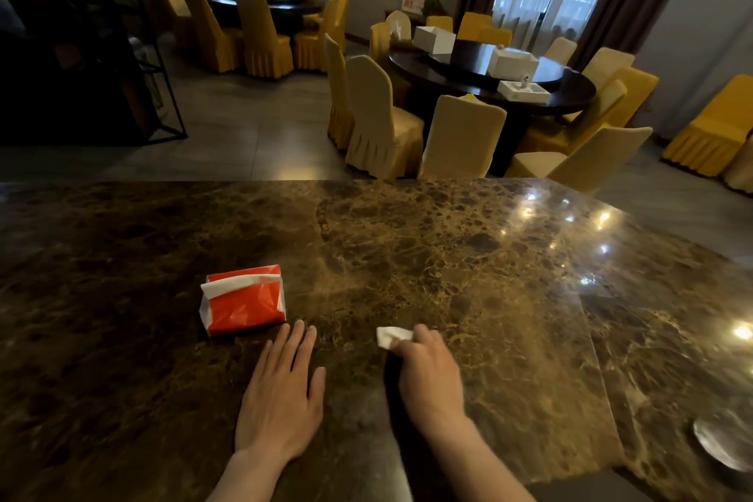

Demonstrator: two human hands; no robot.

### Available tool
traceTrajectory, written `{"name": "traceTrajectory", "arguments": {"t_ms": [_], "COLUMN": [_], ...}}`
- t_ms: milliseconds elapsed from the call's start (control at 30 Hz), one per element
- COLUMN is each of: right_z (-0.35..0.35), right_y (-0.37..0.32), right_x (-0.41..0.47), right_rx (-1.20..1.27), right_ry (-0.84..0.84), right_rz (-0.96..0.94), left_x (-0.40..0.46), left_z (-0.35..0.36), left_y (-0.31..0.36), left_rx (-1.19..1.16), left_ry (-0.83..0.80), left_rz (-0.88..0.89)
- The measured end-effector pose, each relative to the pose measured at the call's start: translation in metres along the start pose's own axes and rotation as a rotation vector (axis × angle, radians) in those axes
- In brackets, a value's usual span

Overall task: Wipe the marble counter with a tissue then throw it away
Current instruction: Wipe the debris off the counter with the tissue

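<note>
A brown marble counter (448,249) fills the lower half of the view. My right hand (428,371) is closed around a crumpled white tissue (389,335), pressing it onto the marble near the counter's middle. My left hand (281,399) lies flat and palm down on the marble, fingers slightly apart, holding nothing. Just beyond its fingertips sits a red tissue pack (243,300) with a white sheet poking out of its top.
A shiny round metal object (723,444) sits at the counter's near right edge. Beyond the counter's far edge are round dark dining tables (570,96) with white boxes, ringed by yellow-covered chairs (462,137). A dark metal shelf frame (163,94) stands far left.
</note>
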State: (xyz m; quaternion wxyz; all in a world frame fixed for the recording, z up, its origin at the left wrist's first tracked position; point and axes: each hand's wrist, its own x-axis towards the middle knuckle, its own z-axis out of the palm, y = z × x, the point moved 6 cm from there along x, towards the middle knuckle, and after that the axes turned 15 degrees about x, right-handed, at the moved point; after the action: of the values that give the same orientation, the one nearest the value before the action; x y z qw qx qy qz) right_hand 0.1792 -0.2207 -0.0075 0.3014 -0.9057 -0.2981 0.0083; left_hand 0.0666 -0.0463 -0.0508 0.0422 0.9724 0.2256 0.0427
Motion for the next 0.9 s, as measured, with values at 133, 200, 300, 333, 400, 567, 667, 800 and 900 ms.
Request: {"name": "traceTrajectory", "arguments": {"t_ms": [133,200,300,333,400,567,667,800,900], "right_z": [-0.03,-0.029,-0.012,-0.004,0.015,-0.01,-0.049,-0.049,-0.03], "right_y": [0.046,0.043,0.018,0.005,-0.018,0.006,0.069,0.074,0.046], "right_x": [0.005,0.002,-0.003,-0.005,-0.016,-0.013,0.006,0.005,0.005], "right_rx": [-0.081,-0.1,-0.038,-0.013,0.043,0.052,-0.019,-0.057,-0.031], "right_ry": [0.1,0.136,0.111,0.079,-0.019,0.028,0.162,0.185,0.125], "right_rz": [0.169,0.191,0.124,0.083,-0.04,-0.144,0.141,0.225,0.119], "left_x": [-0.001,-0.002,-0.002,-0.002,-0.002,0.003,0.002,-0.002,0.0], "left_z": [0.0,-0.001,-0.001,0.0,0.002,-0.002,-0.002,-0.001,-0.001], "left_y": [0.002,0.001,0.0,0.0,-0.001,0.003,0.004,0.0,0.002], "left_rx": [-0.008,0.0,0.017,0.017,0.026,0.025,0.037,0.043,0.044], "left_ry": [-0.004,-0.002,-0.007,-0.009,-0.022,-0.015,-0.022,-0.021,-0.017], "left_rz": [0.003,0.0,-0.006,-0.009,-0.014,0.0,0.001,-0.005,-0.009]}}
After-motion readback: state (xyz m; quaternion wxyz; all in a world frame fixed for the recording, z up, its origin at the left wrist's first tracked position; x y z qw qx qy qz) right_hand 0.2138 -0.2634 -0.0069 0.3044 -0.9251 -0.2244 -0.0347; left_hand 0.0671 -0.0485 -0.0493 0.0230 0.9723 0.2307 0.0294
